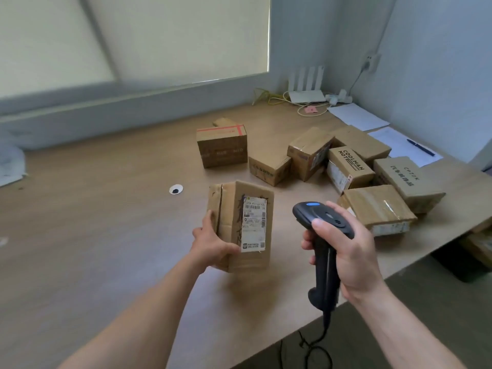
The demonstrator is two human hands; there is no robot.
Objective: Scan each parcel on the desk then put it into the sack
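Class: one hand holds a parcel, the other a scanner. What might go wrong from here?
The left hand grips the parcel by one side only; it may slip.
The label carries several barcodes; the scanner may read the wrong one.
Its cord hangs past the desk edge and may snag.

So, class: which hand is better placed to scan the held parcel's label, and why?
Right: the right hand grips the scanner, beside the label; the left hand holds the parcel.
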